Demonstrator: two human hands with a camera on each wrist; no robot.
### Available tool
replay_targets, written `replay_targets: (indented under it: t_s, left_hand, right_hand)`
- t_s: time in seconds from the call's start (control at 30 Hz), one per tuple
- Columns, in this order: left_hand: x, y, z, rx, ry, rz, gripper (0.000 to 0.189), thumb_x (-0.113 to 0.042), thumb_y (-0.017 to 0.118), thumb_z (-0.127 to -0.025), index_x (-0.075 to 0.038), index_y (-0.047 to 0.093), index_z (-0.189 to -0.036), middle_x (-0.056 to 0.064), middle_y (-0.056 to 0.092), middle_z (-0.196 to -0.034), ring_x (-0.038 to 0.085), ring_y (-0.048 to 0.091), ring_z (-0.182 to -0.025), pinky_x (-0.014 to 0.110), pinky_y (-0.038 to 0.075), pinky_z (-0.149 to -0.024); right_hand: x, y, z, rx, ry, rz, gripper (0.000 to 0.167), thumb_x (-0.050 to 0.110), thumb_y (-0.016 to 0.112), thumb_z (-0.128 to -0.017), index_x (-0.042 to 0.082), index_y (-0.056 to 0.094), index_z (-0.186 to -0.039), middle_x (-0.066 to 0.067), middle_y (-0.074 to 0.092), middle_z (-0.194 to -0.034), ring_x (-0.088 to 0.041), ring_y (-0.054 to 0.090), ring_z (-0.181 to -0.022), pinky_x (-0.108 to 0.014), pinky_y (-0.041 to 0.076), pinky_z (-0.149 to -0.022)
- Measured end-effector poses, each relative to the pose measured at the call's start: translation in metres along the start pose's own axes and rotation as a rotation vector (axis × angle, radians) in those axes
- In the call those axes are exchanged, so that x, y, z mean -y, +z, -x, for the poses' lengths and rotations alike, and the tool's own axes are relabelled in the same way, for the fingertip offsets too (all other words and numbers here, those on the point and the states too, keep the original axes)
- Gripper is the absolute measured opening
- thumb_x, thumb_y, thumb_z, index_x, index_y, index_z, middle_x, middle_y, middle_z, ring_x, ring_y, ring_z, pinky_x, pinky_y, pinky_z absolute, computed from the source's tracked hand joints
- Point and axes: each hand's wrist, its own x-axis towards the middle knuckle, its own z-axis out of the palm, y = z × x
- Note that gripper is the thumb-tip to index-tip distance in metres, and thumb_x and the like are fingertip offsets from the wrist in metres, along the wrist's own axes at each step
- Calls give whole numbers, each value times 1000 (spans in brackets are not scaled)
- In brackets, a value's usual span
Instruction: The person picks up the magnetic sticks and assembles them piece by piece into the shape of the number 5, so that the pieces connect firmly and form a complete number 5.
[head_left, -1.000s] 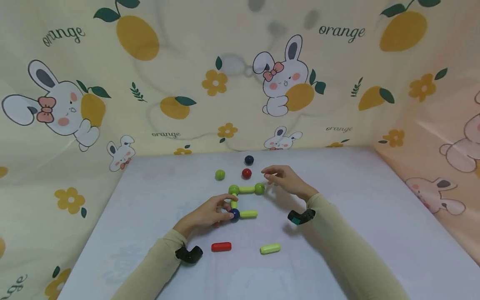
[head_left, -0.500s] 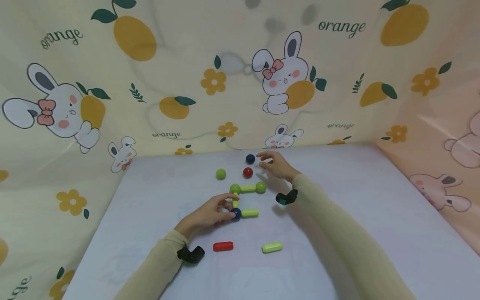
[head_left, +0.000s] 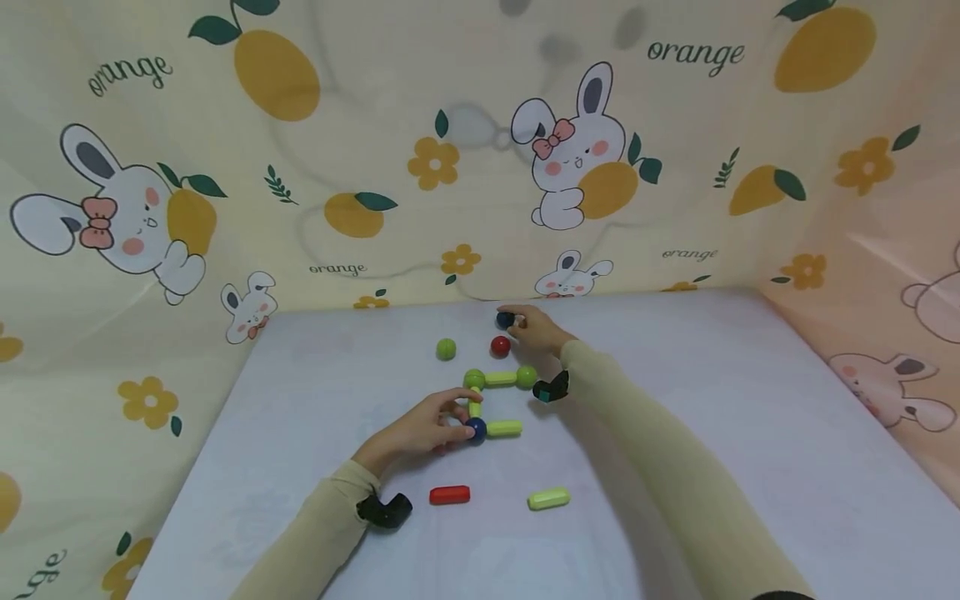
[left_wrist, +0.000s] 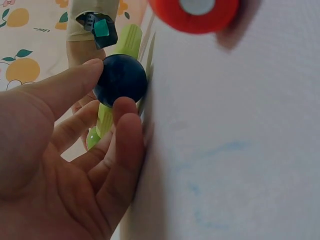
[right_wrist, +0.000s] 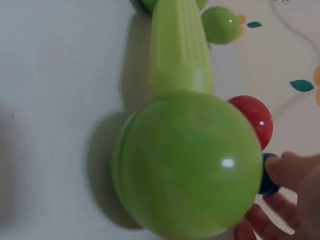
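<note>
Green rods and balls are joined into an open, square-cornered shape on the white table, with a blue ball at its near corner. My left hand grips that ball between thumb and fingers; a green rod sticks out from it to the right. From there another rod runs back to a green ball, and a further rod ends in a second green ball. At the back of the table, my right hand pinches a loose dark blue ball, partly covered by its fingers.
A loose red ball sits just in front of the right hand, with a loose green ball to its left. Nearer lie a red rod and a light green rod. A printed cloth rises behind the table.
My right hand has moved back and left, from beside the far green ball to the dark blue ball, and now pinches it. The left hand has kept its hold on the near blue ball.
</note>
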Motion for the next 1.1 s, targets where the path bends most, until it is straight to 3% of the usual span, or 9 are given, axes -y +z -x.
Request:
replay_targets:
  t_s: [0.1,0.2,0.57,0.8,1.1]
  left_hand:
    - [1,0,1,0,-5,11,52,-13,68,-97,-18,50,-145,10,60,-113,14,52,-58,25,47,-56]
    - [1,1,0,4,-4,11,52,-13,68,-97,-18,50,-145,10,60,-113,14,52,-58,25,48,-57]
    - [1,0,0,7,-4,8,49,-14,67,-98,-17,50,-144,9,59,-112,13,53,-60,25,47,-59]
    - [0,2,2,8,9,20,50,-13,67,-97,-15,50,-144,11,59,-112,14,53,-61,26,48,-59]
    - [1,1,0,-1,-12,9,50,-16,67,-98,-18,50,-145,11,59,-114,15,53,-62,26,49,-60]
  right_hand:
    - [-1,2,5,-40,34,6,50,10,53,-101,14,47,-150,-22,43,-154,-37,51,-129,-49,44,-111]
    - [-4,-1,12,-66,53,2,46,11,55,-100,11,49,-146,-23,43,-154,-40,47,-138,-54,40,-116]
    - [-7,-14,27,-101,5,9,42,9,60,-100,7,53,-141,-24,51,-147,-40,55,-127,-51,46,-109]
    - [-5,-17,36,-124,-69,5,39,9,63,-98,5,55,-136,-25,54,-144,-41,60,-121,-51,48,-107]
    - [1,-19,60,-160,-143,-38,38,10,68,-96,5,58,-132,-22,60,-138,-36,63,-106,-46,52,-94]
